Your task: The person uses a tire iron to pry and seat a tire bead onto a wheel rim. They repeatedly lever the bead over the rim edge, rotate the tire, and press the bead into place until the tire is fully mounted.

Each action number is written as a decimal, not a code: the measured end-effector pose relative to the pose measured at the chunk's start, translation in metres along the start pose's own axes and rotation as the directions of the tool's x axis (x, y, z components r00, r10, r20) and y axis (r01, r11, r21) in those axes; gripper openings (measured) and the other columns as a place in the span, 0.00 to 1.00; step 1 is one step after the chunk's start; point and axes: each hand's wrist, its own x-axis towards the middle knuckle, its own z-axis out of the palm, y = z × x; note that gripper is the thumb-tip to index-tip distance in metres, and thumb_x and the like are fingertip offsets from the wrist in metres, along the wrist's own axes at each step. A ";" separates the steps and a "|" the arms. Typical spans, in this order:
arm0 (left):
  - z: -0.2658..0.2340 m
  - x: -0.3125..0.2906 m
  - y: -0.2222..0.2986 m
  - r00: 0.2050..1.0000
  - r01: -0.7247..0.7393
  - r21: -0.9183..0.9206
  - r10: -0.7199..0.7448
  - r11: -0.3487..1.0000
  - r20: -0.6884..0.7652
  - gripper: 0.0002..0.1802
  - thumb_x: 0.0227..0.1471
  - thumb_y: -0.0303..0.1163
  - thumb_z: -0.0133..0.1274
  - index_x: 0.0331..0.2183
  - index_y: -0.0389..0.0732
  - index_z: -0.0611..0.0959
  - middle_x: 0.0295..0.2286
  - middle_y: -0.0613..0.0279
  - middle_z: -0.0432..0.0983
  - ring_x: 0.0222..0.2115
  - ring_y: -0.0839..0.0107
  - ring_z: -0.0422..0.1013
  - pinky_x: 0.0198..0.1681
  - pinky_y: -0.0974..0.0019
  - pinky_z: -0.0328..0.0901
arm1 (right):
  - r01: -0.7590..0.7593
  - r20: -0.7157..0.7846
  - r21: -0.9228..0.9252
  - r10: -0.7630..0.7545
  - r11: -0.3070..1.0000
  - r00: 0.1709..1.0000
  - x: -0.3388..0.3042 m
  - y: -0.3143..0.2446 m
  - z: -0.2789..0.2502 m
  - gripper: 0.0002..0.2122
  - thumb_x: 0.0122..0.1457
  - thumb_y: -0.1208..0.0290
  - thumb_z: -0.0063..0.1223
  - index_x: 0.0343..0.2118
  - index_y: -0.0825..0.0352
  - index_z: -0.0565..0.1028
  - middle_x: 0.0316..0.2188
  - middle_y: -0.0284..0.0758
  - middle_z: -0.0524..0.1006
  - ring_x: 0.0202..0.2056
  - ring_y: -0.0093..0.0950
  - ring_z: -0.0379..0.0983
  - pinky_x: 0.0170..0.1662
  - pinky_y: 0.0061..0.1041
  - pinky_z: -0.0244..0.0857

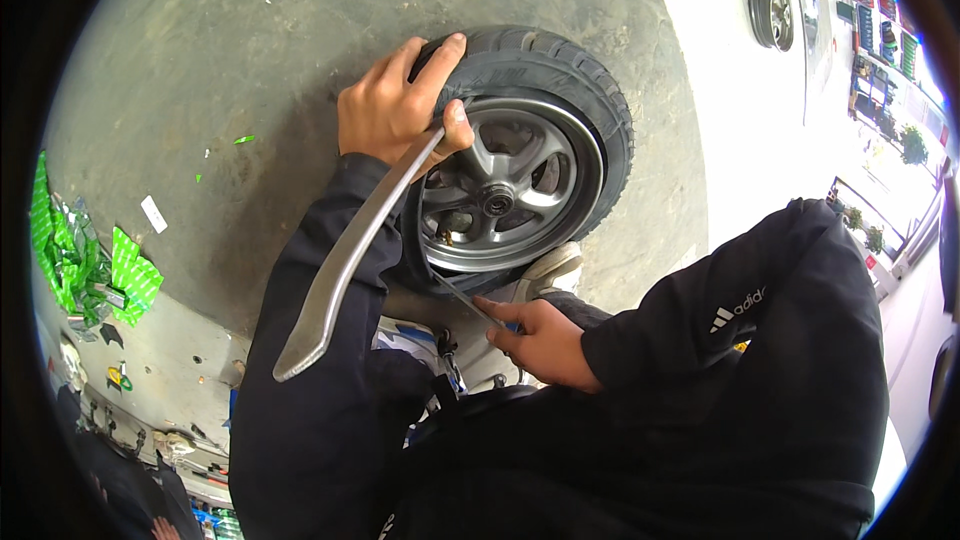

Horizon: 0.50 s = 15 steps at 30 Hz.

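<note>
A black tyre [622, 130] lies round a grey spoked wheel rim [535, 202] on the floor. My left hand [395, 105] grips the tyre's far left side, fingers over the tread and thumb on the sidewall. A silver tyre lever [345, 265] runs from beside that thumb across my left forearm, its broad end free; its other end is hidden at the rim. My right hand [545, 342] is closed on a second tyre lever [465, 298], which reaches in between tyre and rim at the near side. Along the near left, the tyre's edge stands apart from the rim.
A shoe [555, 268] touches the wheel's near side. Green plastic wrapping [75, 260] and scraps litter the floor at left. Another wheel rim [770, 12] stands at the far right. Tools [205, 465] lie at lower left, near another person's hand [165, 528].
</note>
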 end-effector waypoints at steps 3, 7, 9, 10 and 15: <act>0.010 0.000 -0.006 0.996 -0.064 0.007 0.065 0.998 -0.062 0.33 0.53 0.52 0.42 0.51 0.42 0.84 0.41 0.50 0.80 0.35 0.47 0.79 0.39 0.51 0.75 | 0.031 -0.051 -0.030 -0.032 0.999 0.998 0.006 0.007 0.004 0.27 0.71 0.69 0.47 0.72 0.55 0.59 0.17 0.26 0.63 0.18 0.16 0.58 0.24 0.23 0.57; 0.000 0.000 0.001 0.999 -0.011 0.063 0.013 0.998 -0.034 0.31 0.54 0.51 0.43 0.51 0.45 0.84 0.42 0.49 0.80 0.35 0.47 0.79 0.39 0.51 0.75 | 0.030 0.049 -0.126 -0.024 0.992 0.999 0.010 0.007 -0.021 0.26 0.69 0.67 0.48 0.70 0.53 0.64 0.19 0.32 0.70 0.19 0.21 0.65 0.27 0.27 0.64; 0.004 0.002 -0.006 0.999 -0.019 0.139 0.023 0.990 -0.029 0.30 0.53 0.51 0.44 0.52 0.47 0.83 0.42 0.48 0.79 0.35 0.47 0.79 0.39 0.50 0.75 | 0.146 0.288 -0.316 -0.052 0.937 0.956 0.040 0.005 -0.083 0.22 0.70 0.65 0.48 0.66 0.57 0.69 0.26 0.32 0.73 0.25 0.20 0.68 0.30 0.24 0.67; 0.021 0.007 -0.008 0.999 -0.014 0.100 0.009 0.995 0.043 0.29 0.54 0.49 0.44 0.52 0.48 0.83 0.42 0.49 0.80 0.35 0.46 0.79 0.39 0.49 0.74 | 0.258 0.405 -0.366 -0.097 0.894 0.909 0.062 0.010 -0.125 0.19 0.71 0.63 0.48 0.63 0.59 0.73 0.30 0.32 0.74 0.29 0.19 0.70 0.31 0.22 0.67; 0.028 0.029 -0.016 0.982 0.100 0.154 -0.123 0.983 0.145 0.27 0.53 0.43 0.43 0.52 0.48 0.83 0.46 0.48 0.81 0.41 0.43 0.78 0.45 0.48 0.73 | 0.532 0.497 -0.830 -0.212 0.166 0.842 0.099 -0.061 -0.177 0.14 0.69 0.64 0.45 0.49 0.64 0.78 0.35 0.42 0.83 0.37 0.42 0.81 0.41 0.44 0.72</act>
